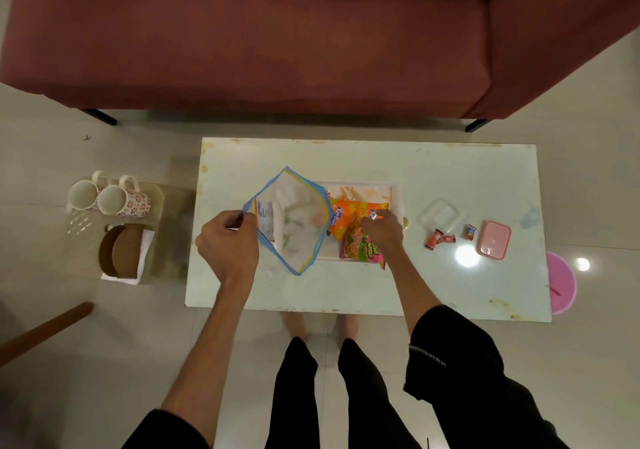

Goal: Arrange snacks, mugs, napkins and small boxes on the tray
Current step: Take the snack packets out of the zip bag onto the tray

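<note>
tray [397, 195] on white table [450, 171] facing maroon sofa [277, 50].

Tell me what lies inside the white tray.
In the tray: two orange snack packets and a pink noodle packet under the right hand. The zip bag, pinched by the left hand, hides its left part.

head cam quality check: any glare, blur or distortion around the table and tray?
Head view: two bright lamp reflections, one on the glossy table, one beside it near the pink disc; wide-angle bending bows the sofa and table edges; overall dim, warm and soft, so print on the snack packets in the tray is only partly legible; the clear zip bag veils what lies under it.
</note>
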